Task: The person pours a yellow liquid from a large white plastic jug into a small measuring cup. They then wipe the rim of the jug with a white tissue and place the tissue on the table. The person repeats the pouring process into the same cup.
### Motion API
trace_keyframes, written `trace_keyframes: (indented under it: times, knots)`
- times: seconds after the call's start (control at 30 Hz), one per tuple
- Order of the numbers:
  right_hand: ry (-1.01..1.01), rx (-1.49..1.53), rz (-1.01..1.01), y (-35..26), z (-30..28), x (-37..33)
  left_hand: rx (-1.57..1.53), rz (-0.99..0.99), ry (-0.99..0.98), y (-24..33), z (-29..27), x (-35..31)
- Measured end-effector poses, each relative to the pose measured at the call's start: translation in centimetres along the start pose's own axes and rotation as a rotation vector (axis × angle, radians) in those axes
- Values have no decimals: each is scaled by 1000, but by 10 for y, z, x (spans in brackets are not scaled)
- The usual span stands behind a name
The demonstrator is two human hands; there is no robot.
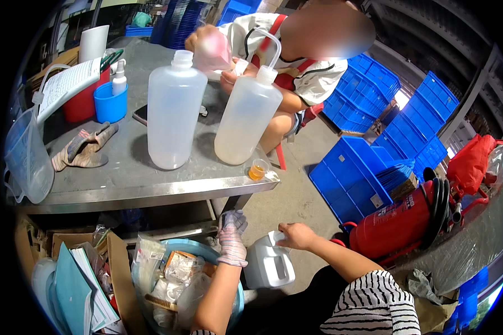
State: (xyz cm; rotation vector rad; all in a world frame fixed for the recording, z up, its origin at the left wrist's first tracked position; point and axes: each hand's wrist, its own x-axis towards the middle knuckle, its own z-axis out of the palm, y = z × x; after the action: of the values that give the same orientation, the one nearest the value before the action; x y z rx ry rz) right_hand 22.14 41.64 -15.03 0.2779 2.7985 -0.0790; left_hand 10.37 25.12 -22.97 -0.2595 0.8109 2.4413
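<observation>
A white plastic jug (267,261) with a moulded handle is below the front corner of the table. My bare right hand (296,235) is closed at its neck, with the fingertips against the top. My left hand (232,239), in a striped knit glove, is beside the jug near the table leg. Its fingers are curled, and whatever they may hold is hidden. Above on the table stand a tall translucent bottle (176,117) with an uncapped neck and a similar squeeze bottle (246,120) with a bent spout. A small clear cup (258,169) of amber liquid sits by the corner.
A co-worker (246,33) sits across the table, holding something pink. A pitcher (31,162), work gloves (86,148) and a blue cup (110,106) occupy the table's left. Below are a filled light-blue bin (237,296) and folders (72,290). A fire extinguisher (394,223) and blue crates (352,173) stand right.
</observation>
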Motion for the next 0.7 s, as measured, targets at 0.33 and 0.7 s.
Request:
trace_keyframes:
  times: [0.33, 0.7]
  knots:
    - [-83, 104, -96, 8, -13, -10, -13, 0, -14, 1, 2, 1]
    - [-36, -65, -428, 31, -6, -2, -12, -8, -15, -5, 1, 6]
